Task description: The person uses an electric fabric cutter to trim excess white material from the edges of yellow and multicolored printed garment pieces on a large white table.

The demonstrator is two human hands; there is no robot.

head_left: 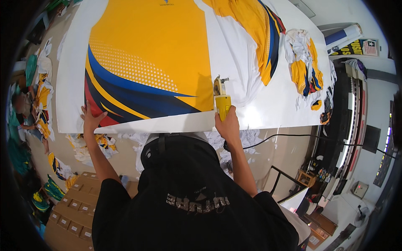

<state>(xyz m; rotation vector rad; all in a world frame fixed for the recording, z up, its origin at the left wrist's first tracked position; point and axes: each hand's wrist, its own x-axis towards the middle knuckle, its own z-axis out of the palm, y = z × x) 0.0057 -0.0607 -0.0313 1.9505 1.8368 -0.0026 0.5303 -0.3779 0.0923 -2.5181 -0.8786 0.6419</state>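
A printed yellow fabric panel (150,29), with blue, black and red swooshes and white dots, lies flat on the white table (272,113). My left hand (91,119) rests with fingers spread on its near left corner, over the red part. Wrapped round the yellow body of an electric rotary cutter (223,104) is my right hand (228,125). The cutter's round head sits on the white surface just beyond the panel's right edge, at the near right corner. A black cord (289,135) runs off to the right from near my right wrist.
White cloth joined to a yellow printed piece (245,46) lies right of the panel. Crumpled scraps (303,62) sit at the table's right end. Offcuts (96,146) litter the floor below the near edge. Cardboard boxes (75,209) stand lower left; a person sits far left.
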